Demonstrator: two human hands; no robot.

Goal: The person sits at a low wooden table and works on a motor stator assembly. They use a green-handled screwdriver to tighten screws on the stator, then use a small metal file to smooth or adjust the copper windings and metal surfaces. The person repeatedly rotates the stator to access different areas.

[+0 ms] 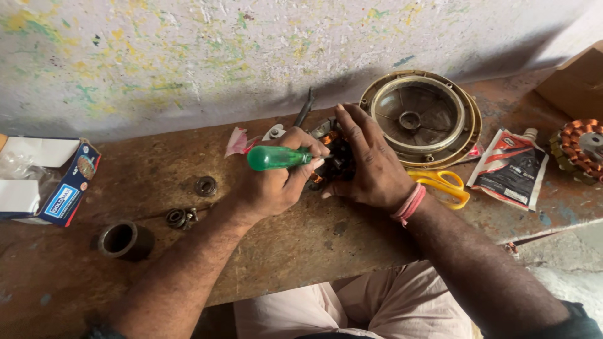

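Note:
My left hand (276,182) grips a screwdriver with a green translucent handle (273,158), its tip pointing right into a dark motor stator with copper windings (331,157). My right hand (370,163) lies over that stator and presses it onto the wooden bench (301,242); most of the stator is hidden under the fingers. A pink band sits on my right wrist.
A round metal motor cover (419,118) and yellow-handled scissors (443,183) lie right of the hands, then a glue pouch (510,168) and another copper-wound stator (581,149). On the left sit a blue and white box (47,182), a metal sleeve (124,240) and bearings (205,186). Pliers (305,108) lean on the wall.

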